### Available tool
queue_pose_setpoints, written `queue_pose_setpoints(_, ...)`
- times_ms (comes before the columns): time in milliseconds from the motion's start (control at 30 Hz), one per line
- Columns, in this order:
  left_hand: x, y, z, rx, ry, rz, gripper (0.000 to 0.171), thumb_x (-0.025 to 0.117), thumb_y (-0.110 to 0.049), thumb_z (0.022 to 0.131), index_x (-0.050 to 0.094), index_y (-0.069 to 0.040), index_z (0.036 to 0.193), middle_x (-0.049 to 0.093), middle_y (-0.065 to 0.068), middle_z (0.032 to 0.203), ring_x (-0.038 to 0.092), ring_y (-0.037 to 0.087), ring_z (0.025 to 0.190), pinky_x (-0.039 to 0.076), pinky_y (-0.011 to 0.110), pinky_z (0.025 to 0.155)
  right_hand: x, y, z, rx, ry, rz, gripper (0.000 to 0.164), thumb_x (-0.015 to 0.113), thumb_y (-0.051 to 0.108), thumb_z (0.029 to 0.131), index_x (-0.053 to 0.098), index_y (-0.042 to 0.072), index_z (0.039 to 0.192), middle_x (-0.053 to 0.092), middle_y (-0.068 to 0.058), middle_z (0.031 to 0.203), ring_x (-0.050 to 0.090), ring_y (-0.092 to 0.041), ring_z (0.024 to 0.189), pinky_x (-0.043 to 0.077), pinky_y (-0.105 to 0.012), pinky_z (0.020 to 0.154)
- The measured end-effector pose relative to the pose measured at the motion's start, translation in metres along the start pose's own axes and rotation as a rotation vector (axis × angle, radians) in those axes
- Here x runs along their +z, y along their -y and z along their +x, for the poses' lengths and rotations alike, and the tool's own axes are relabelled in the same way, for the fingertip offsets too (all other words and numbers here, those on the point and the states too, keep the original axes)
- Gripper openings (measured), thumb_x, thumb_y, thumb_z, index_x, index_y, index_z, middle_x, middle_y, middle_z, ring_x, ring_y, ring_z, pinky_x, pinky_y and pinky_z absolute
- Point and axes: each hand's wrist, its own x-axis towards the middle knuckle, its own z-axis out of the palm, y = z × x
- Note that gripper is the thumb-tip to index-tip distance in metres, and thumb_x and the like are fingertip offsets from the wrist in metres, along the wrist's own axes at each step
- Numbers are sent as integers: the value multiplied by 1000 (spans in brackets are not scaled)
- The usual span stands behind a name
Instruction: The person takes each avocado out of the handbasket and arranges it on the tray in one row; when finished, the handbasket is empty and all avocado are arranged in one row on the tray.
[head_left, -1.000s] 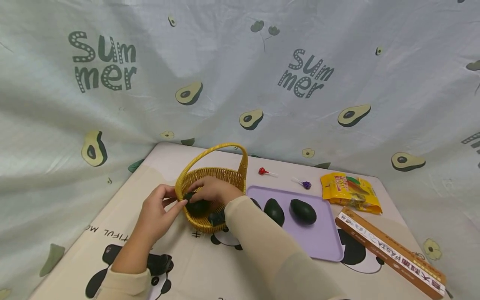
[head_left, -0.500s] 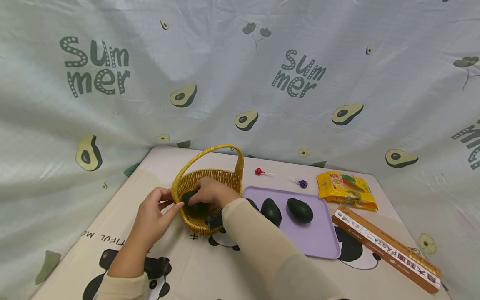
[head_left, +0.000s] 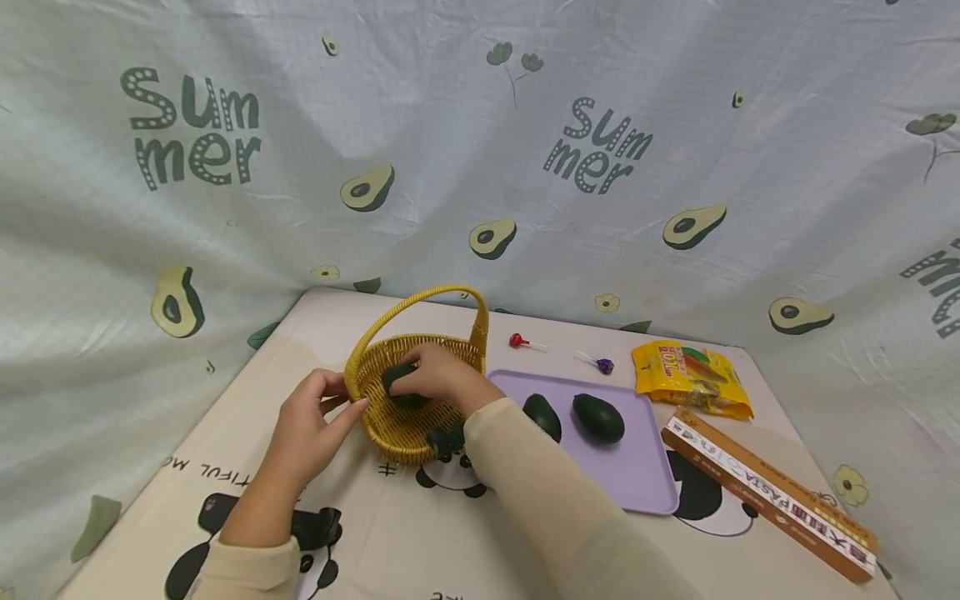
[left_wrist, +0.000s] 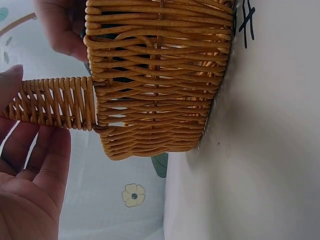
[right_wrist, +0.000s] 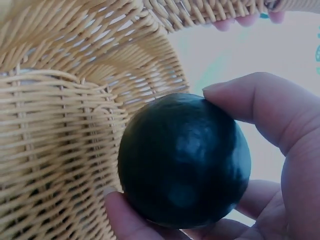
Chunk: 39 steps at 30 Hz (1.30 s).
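Note:
In the head view, a yellow wicker basket (head_left: 401, 429) with a tall arched handle stands on the table. My left hand (head_left: 311, 429) pinches the foot of that handle on the left; thumb and fingers lie on either side of it in the left wrist view. Inside the basket, my right hand (head_left: 438, 375) holds a dark green avocado (right_wrist: 185, 160). Thumb and fingers span the fruit, and the woven bottom shows beside it in the right wrist view. Two more avocados, a left one (head_left: 542, 417) and a right one (head_left: 598, 418), lie on a lilac tray (head_left: 637, 487).
Behind the tray lie a red lollipop (head_left: 516, 340) and a purple lollipop (head_left: 603, 365). A yellow snack bag (head_left: 693, 379) and a long pasta box (head_left: 772, 492) are at the right. A printed cloth (head_left: 420, 108) hangs behind the table.
My right hand has moved right and slightly up within the basket with the avocado, away from the left wall. My left hand keeps its hold on the handle.

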Motion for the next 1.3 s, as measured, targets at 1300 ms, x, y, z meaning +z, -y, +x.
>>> queue_pose_setpoints(1300,4,-3,1,-3,-22,25,32,77,-3,91,57,1,115,63,15,115,66,33,112,56,45,94,-42,-21,-65,-244,-148,9,52,80,29,86,63,33,135,60,1,134,62,-25,109,61,-41,83)
